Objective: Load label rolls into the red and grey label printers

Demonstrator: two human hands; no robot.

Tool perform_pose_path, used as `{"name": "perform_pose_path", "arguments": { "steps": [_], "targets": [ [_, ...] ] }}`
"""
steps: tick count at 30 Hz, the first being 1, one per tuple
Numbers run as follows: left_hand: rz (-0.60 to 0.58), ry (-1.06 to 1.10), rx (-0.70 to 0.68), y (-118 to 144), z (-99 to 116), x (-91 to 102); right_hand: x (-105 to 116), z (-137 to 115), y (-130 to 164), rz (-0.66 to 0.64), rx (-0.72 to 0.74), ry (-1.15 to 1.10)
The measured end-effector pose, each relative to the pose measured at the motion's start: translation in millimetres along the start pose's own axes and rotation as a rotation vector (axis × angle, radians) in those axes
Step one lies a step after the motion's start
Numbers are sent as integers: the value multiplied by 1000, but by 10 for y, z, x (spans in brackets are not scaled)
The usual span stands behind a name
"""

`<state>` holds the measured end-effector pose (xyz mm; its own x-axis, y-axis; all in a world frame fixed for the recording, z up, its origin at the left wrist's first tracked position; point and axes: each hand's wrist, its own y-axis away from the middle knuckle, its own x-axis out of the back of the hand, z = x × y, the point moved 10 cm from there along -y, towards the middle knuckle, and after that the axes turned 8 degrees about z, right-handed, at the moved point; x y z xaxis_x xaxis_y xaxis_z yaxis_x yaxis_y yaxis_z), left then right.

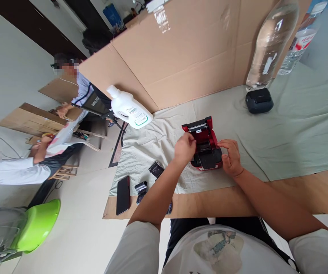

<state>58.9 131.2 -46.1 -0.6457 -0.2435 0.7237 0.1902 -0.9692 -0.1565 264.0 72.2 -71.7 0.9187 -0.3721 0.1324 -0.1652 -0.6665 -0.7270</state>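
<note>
I've got both hands' fingers curled on the open red printer [205, 146], phone [123, 195] at 8 o'clock, white jug [129, 108] at 10, tabletop [295, 194] roomy rightward.

Left hand [184, 148] hides the red printer [205, 146] compartment — contents unreadable.

We wear a short-sleeved white T-shirt; its sleeves end above the elbows, leaving both forearms bare down to the left hand [184, 148] and right hand [231, 157]. Neither wrist carries a watch, band or glove, and we see no rings on the fingers. Well back from the hands, on the chest of the shirt, sits a faded printed graphic in grey-green and beige tones, its detail too blurred to read. Below the shirt hem we wear dark, black-looking trousers or shorts, seen between the arms.
</note>
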Motion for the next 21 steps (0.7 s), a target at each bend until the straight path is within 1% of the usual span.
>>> {"name": "perform_pose_path", "arguments": {
  "steps": [2, 3, 5, 7, 9, 10, 12, 14, 16, 17, 19, 21],
  "targets": [
    [-191, -131, -155, 43, 230, -238, 7, 17, -11, 5, -9, 38],
    [-273, -232, -217, 58, 307, -350, 17, 6, -18, 15, 6, 44],
    [-415, -456, -309, 72, 390, -551, 42, -30, -30, 42, 47, 28],
    [-527, -631, -357, 74, 413, -699, 57, -41, -37, 61, 68, 11],
    [-582, -735, -367, 63, 416, -777, 60, -30, -42, 69, 72, 12],
    [-587, -765, -365, 53, 415, -793, 60, -25, -43, 71, 75, 16],
    [-557, -763, -359, 30, 423, -789, 60, -20, -45, 70, 85, 28],
    [-488, -671, -348, 10, 433, -736, 63, -17, -46, 67, 94, 37],
    [-414, -487, -327, 7, 426, -639, 77, -12, -42, 71, 102, 39],
    [-386, -359, -313, 16, 411, -575, 84, -8, -38, 73, 106, 39],
    [-367, -38, -278, 50, 354, -409, 99, 16, -27, 83, 103, 41],
    [-406, 302, -221, 90, 237, -181, 94, 66, -14, 79, 74, 47]
  ]
}}
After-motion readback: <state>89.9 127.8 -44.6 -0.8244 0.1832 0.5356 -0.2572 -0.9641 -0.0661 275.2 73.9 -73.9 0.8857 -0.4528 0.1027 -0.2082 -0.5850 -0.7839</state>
